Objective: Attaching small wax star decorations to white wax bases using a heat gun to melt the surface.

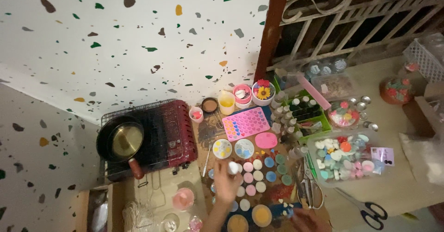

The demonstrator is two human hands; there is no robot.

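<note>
Small white bottle [233,168]: held upright in left hand [225,186], fingers clamped round it, over the rows of round moulds near front-centre of worktop [407,190].
Right hand [303,219]: low at frame edge, resting by the blue tray; can't tell if open or closed, nothing seen in it.
Step (judgement): looks like adding drops/scent to filled moulds; next move would need a steady tip over one cup, w/o touching neighbours.
Round moulds [258,176]: pastel fills, pink, white, blue, green; look set, can't confirm.
Two cups [249,219]: nearest, orange-yellow contents.
Clear tub [344,157]: right, full of mixed coloured shaped pieces.
Pink heart mould [246,123]: beyond rows, many small cavities, mostly empty-looking.
Green box [300,109]: small bottles standing inside.
Pan [120,142]: on red stove [166,135], left; yellowish inside.
Far cups [226,103]: one w/ yellow liquid.
</note>
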